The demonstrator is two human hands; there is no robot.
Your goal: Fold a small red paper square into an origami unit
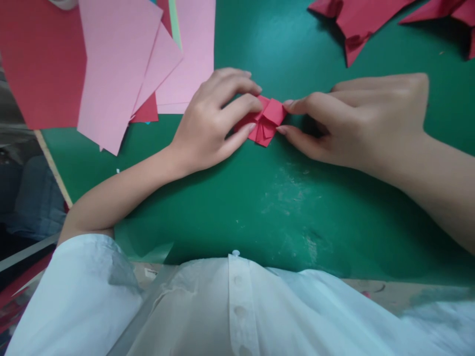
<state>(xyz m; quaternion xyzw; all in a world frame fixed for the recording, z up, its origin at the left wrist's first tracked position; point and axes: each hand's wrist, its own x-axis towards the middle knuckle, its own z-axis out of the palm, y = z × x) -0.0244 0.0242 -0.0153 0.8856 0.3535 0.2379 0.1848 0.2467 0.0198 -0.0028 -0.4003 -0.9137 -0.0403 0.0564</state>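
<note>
A small folded piece of red paper (272, 112) lies on the green table between my hands, with creased layers and narrow pleats at its near side. My left hand (213, 116) grips its left part, the thumb at the near edge and the fingers bent over the top. From the right, the thumb and forefinger of my right hand (347, 121) pinch at its right corner. The other fingers of that hand are curled under. My left fingers cover part of the paper's left side.
Pink paper sheets (115, 64) overlap red sheets (44, 69) at the back left of the green table (222, 212). Folded red paper figures (361, 22) sit at the back right. Pale scuff marks show on the tabletop in front of me.
</note>
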